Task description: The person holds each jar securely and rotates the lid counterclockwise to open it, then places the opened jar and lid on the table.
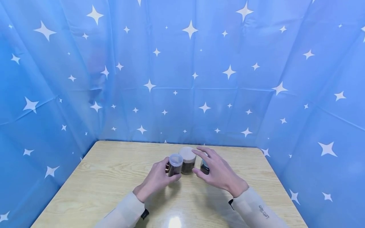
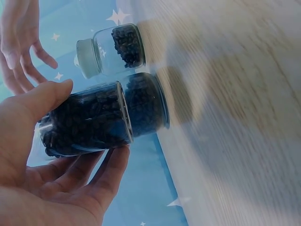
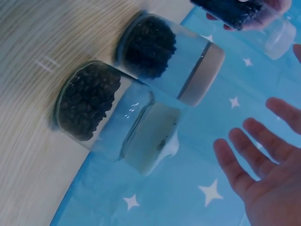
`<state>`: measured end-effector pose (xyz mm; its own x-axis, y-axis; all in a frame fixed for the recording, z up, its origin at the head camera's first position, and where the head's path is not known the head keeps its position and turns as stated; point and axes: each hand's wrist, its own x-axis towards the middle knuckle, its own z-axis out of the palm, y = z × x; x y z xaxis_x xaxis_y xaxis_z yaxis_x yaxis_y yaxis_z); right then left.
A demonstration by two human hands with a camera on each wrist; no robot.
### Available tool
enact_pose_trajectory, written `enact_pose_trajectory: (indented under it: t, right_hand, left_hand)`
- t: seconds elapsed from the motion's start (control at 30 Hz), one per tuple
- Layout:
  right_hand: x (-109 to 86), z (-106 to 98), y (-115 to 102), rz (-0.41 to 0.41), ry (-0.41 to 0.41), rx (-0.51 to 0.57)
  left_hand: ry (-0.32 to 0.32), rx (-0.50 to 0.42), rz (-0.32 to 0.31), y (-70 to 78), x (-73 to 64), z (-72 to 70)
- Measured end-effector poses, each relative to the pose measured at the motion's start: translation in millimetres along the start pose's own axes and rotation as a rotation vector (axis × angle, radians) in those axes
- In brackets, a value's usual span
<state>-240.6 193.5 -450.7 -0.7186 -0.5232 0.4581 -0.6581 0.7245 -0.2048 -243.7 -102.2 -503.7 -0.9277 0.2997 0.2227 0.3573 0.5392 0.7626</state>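
My left hand (image 1: 159,173) holds a clear jar (image 2: 89,121) of dark beans, thumb on one side and fingers on the other. A translucent lid (image 1: 176,159) tops this jar, and its base looks raised off the table. Just behind stands a wider glass jar (image 1: 187,166) with a pale flat lid, partly filled with dark beans. To its right is a glass jar (image 3: 89,101) of coffee beans with a pale green knobbed lid. My right hand (image 1: 219,169) hovers by these two jars, fingers spread and apart from them in the right wrist view.
The jars stand on a light wood-grain table (image 1: 114,177), toward its far edge. Blue curtains (image 1: 176,63) with white stars hang behind the table and along both sides.
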Motion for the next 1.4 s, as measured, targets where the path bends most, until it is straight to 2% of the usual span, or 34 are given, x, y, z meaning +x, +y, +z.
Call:
enact_pose_trajectory:
  t: [0.57,0.83,1.4]
  right_hand:
    - [14.5,-0.7,-12.8,-0.06,0.036,0.032]
    - [19.3,-4.2,-21.1,-0.063,0.014,0.063]
    - [23.2,1.8,-32.2,-0.081,0.007,0.11]
  left_hand:
    - [-0.012,-0.018,0.075,11.0,3.2,6.6]
    - [-0.013,-0.012,0.102,13.0,5.7,12.0]
    - [-0.008,-0.017,0.149,21.0,6.8,16.7]
